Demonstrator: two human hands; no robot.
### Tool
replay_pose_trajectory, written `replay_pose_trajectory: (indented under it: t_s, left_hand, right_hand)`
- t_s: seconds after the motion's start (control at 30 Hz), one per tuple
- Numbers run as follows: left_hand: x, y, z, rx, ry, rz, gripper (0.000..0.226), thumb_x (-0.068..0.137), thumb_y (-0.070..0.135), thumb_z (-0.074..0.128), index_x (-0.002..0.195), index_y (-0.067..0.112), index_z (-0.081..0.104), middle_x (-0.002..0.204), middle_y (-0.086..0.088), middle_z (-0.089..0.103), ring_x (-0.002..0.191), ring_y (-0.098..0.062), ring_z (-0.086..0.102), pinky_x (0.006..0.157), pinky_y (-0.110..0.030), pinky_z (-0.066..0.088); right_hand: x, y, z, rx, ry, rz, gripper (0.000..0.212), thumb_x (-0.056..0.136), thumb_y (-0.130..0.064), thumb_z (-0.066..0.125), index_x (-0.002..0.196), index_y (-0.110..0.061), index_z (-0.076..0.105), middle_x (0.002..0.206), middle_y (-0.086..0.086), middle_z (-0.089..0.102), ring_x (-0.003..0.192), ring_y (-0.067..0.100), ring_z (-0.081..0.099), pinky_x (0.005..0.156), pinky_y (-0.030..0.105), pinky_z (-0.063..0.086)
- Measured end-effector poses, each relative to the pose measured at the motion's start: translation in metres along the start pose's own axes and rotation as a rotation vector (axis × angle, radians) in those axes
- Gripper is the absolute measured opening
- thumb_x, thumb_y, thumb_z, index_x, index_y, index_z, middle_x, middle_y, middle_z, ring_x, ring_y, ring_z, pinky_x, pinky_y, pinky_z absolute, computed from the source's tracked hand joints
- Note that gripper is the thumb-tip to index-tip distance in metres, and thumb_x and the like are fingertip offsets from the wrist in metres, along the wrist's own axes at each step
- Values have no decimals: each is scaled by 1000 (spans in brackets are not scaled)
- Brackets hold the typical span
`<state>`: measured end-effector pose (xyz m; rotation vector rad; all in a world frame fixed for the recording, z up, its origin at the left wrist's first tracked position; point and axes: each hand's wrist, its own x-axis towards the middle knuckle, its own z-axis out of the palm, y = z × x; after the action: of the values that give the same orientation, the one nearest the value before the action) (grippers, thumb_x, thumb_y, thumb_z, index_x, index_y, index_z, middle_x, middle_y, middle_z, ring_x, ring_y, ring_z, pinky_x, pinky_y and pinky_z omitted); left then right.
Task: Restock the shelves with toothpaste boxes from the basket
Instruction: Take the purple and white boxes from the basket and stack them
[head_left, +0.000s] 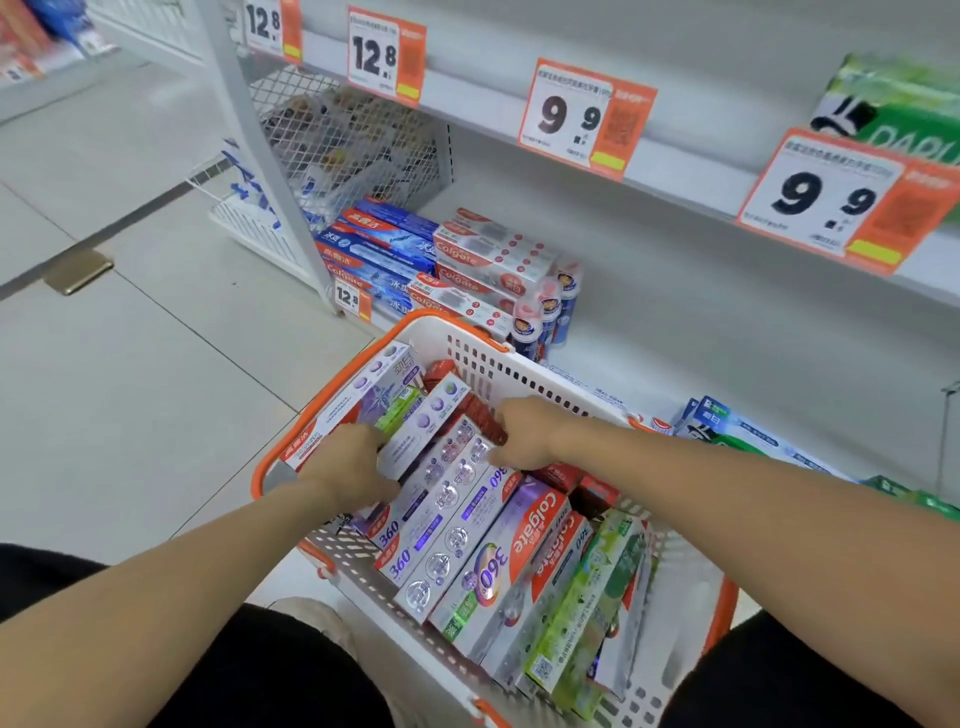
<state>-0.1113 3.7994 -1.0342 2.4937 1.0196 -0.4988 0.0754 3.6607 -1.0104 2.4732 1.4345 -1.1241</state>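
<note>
Both grips, left hand (345, 462) and right hand (530, 434), clutch purple toothpaste boxes (439, 470) in the basket (524, 371); beyond it, white shelves (675, 312), four price tags, tiled floor (119, 374).

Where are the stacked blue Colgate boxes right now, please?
In the head view, upper left of centre: the blue Colgate boxes sit on the bottom shelf, beside the red-and-white Colgate boxes.

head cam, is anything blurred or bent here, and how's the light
Head view: the wide lens bends the shelf edge and stretches both forearms at the frame's bottom; the top left corner and the green boxes at upper right are smeared, while the boxes in the basket read sharply; light is even and soft, with little shadow under the left hand or right hand.
</note>
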Motion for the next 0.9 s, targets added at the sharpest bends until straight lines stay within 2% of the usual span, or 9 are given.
replay_pose_trajectory:
  t_s: [0.1, 0.17, 0.27, 0.4, 0.5, 0.57, 0.63, 0.77, 0.9]
  left_hand:
    - [-10, 6, -24, -180, 30, 16, 17, 74, 34, 80, 81, 20, 73, 77, 4, 72, 67, -11, 66, 54, -21, 47]
    - [-24, 17, -39, -284, 41, 139, 10, 75, 29, 82, 79, 28, 72, 69, 16, 70, 62, -4, 62, 56, -19, 46]
    - [-47, 38, -54, -450, 45, 350, 23, 73, 20, 84, 80, 37, 70, 68, 24, 68, 63, 2, 61, 62, -19, 49]
    - [-66, 53, -60, -425, 161, 497, 42, 68, 28, 87, 106, 36, 72, 97, 22, 64, 87, 9, 59, 68, -7, 44]
    - [-63, 52, -56, -381, 88, 564, 46, 72, 38, 88, 115, 32, 73, 103, 17, 67, 91, 3, 60, 75, -13, 49]
    - [-49, 42, -57, -410, 52, 483, 47, 72, 55, 82, 111, 30, 74, 103, 15, 70, 91, 0, 63, 84, -27, 54]
    - [-26, 22, -58, -298, 103, 316, 63, 75, 67, 71, 120, 24, 68, 115, 6, 69, 101, -10, 64, 92, -33, 52]
    - [9, -20, -40, 47, 120, -38, 73, 86, 45, 72, 142, 8, 46, 134, -14, 53, 117, -30, 56, 100, -38, 48]
    - [14, -23, -19, 162, 94, -130, 65, 82, 47, 75, 125, 5, 52, 124, -13, 52, 101, -24, 49, 93, -36, 51]
  right_hand:
    - [-16, 0, -20, 190, 111, 38, 49, 95, -45, 61, 125, -5, 55, 115, 11, 67, 96, 25, 65, 83, 34, 56]
    - [-27, -4, -34, 608, 151, 84, 66, 93, -57, 59, 131, -5, 47, 112, 15, 67, 84, 24, 69, 71, 35, 60]
    - [-45, -4, -51, 1128, 177, 162, 89, 79, -68, 69, 142, -9, 46, 129, 23, 59, 80, 32, 75, 63, 41, 63]
    - [-72, 13, -50, 1313, 124, 206, 59, 80, -52, 77, 119, -10, 64, 107, 19, 74, 82, 32, 76, 72, 40, 63]
    - [-84, 25, -45, 1353, 168, 199, 40, 87, -23, 76, 118, -3, 63, 93, 17, 77, 84, 30, 76, 77, 43, 63]
    - [-91, 29, -45, 1361, 221, 199, 34, 83, -8, 75, 114, -1, 61, 91, 18, 76, 81, 31, 76, 71, 45, 63]
    - [-101, 34, -43, 1332, 268, 187, 32, 79, 0, 75, 107, -1, 59, 91, 20, 76, 81, 32, 76, 72, 46, 63]
    - [-114, 49, -32, 1292, 280, 180, 24, 79, 2, 77, 94, -5, 59, 89, 20, 76, 84, 31, 76, 82, 47, 61]
    - [-127, 60, -31, 1350, 263, 175, 31, 82, -1, 76, 108, 1, 59, 94, 21, 76, 86, 32, 76, 81, 44, 60]
